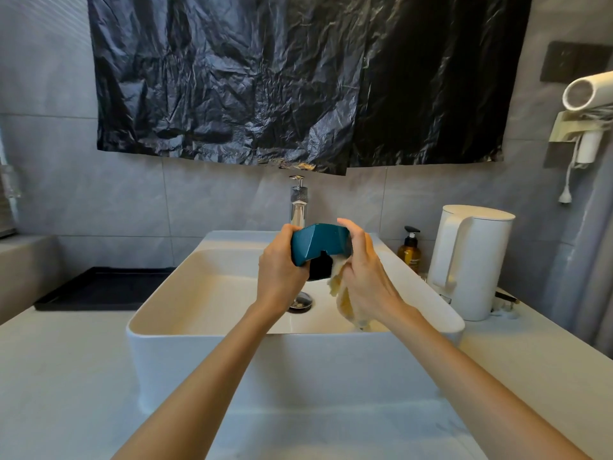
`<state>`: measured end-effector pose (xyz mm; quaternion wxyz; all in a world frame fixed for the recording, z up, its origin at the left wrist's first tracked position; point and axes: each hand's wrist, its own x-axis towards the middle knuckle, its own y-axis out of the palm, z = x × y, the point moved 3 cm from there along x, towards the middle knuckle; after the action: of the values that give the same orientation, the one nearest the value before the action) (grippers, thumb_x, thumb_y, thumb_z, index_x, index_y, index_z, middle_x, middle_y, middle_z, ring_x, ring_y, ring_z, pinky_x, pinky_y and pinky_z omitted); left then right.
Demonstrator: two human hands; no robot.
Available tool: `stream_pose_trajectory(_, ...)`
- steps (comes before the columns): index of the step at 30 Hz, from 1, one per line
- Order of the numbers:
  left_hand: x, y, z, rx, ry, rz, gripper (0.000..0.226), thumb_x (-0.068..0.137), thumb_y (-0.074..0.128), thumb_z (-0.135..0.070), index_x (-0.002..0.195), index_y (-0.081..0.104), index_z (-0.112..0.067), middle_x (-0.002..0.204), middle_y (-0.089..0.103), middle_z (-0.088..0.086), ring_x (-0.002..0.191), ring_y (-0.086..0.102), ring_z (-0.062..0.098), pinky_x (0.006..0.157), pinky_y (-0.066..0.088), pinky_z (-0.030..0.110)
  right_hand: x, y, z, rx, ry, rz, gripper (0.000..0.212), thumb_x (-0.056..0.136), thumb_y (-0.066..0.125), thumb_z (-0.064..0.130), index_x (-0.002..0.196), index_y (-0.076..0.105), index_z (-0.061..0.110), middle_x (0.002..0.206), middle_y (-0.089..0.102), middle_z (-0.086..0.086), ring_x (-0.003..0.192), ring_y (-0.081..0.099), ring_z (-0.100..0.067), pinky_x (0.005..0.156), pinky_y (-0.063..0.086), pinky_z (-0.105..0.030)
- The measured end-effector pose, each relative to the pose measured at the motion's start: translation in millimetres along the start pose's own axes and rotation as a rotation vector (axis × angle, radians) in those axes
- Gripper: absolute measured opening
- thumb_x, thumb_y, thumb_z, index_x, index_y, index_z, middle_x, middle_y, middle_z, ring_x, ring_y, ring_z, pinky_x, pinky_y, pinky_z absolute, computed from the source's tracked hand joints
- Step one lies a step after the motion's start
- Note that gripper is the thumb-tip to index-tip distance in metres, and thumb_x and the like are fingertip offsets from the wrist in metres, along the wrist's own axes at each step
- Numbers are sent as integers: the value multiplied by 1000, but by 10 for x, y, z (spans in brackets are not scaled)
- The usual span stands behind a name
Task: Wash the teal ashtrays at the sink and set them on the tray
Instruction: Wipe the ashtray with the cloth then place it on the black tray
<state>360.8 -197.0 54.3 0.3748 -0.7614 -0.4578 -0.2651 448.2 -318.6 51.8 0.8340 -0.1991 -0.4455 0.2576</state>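
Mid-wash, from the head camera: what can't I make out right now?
- Head view: faucet spout and any water flow, behind the teal ashtray.
- Head view: inside of the ashtray, mostly covered by the yellow cloth and right hand; left hand covers its left end.
- Head view: right end of the tray, behind the sink wall.
- Head view: soap bottle label, too small.

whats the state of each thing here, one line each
teal ashtray: held tilted over the sink
left hand: grips the ashtray
right hand: holds yellow cloth against it
yellow cloth: bunched, hanging
tray: no ashtray on it
kettle: lid shut
hair dryer: in holder, plug dangling
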Motion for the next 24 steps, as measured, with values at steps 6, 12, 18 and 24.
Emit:
stream_pose_trajectory(6,57,-78,70,81,35,5,34,75,66,-1,105,55,-15,91,64,-3,77,54,18,58,42,22,141,-277,-13,333,269,-20,35,91,49,-4,107,29,21,92,40,-1,76,46,-8,57,42,-10)
stream_pose_trajectory(12,40,-81,139,150,36,-10,33,71,66,1,97,53,-15,83,59,-3,72,50,23,59,42,33,384,-374,277,458,245,-560,20,89,55,5,86,49,23,82,52,6,76,51,-11,60,42,-17)
stream_pose_trajectory(18,0,-63,117,204,65,9,27,72,60,2,93,51,-13,74,52,-4,68,47,29,57,38,36,229,350,417,-181,-303,-411,16,89,56,3,97,67,11,112,64,-4,109,54,-16,104,42,-39)
stream_pose_trajectory(24,-23,-93,96,121,57,-46,5,85,49,-15,84,45,-16,72,54,-2,64,40,26,56,34,34,156,402,503,-383,-429,-274,43,87,40,23,117,67,9,137,54,-6,129,45,-26,116,22,-47)
